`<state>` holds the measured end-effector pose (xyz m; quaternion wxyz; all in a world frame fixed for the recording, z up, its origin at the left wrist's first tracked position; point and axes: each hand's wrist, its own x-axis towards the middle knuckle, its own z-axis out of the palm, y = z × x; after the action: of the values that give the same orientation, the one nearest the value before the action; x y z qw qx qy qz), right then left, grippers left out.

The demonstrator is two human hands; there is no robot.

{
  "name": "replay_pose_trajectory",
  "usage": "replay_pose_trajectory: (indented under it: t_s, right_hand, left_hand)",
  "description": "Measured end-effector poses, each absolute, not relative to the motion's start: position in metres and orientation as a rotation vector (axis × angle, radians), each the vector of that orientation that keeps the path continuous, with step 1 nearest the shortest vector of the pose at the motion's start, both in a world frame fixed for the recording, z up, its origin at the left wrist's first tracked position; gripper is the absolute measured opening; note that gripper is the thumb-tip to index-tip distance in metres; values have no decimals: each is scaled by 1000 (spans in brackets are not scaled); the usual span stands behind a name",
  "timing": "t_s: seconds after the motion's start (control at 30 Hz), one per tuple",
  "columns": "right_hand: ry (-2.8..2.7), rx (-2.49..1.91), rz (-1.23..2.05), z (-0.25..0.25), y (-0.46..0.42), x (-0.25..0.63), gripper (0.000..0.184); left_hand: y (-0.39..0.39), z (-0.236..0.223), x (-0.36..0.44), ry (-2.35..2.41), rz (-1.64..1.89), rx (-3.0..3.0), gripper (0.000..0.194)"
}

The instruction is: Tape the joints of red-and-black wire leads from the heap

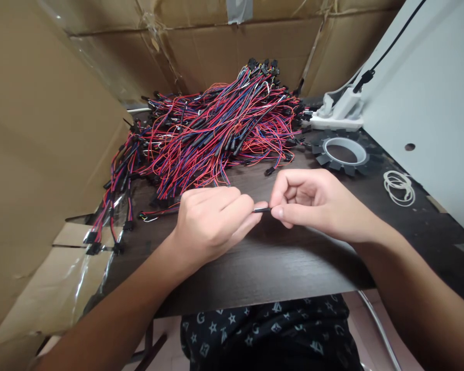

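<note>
Pinching a short black tube (262,209) between them, the two hands are meeting over the dark wooden table (278,273) in the head view. The left hand (211,219) is curling into a loose fist, its thumb and forefinger pressed together on the left end of the tube. The right hand (311,201) is closing its thumb and forefinger on the tube's right end, the other fingers folding into the palm. The tube is lying level between the fingertips, just above the table, near its front edge.

Just behind the hands, a big heap of red, blue and black wires (216,129) with black connectors is spreading across the back of the table and spilling over its left edge. A few wire ends are trailing out from under the left hand; whether they are joining the tube cannot be told. To the right of the heap, a black toothed ring with a white centre (344,150) is lying flat, and a small bunch of white rubber bands (399,186) is resting near the right edge. A white power strip (338,113) is sitting behind the ring. Cardboard walls (42,129) are enclosing the table at the left and back, and a white panel (429,103) is standing on the right.
</note>
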<state>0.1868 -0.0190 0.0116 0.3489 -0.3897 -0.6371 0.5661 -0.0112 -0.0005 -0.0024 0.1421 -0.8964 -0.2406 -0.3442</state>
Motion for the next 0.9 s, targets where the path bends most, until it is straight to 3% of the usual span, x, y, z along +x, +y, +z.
replay_pose_trajectory:
  t_s: [0.47,0.7,0.9]
  right_hand:
    - [-1678,-1082,1503,13,-18,187,18]
    - [-1625,-1025,1676,12,-16,187,22]
    - [-1484,-1069,1867,11,-15,189,32]
  left_hand:
    - [0,-4,-10,-675,-975,-2539,35]
    - [-1,2,-10,-563,-891,-2504,36]
    - [0,5,-10,-458,-856,-2533,13]
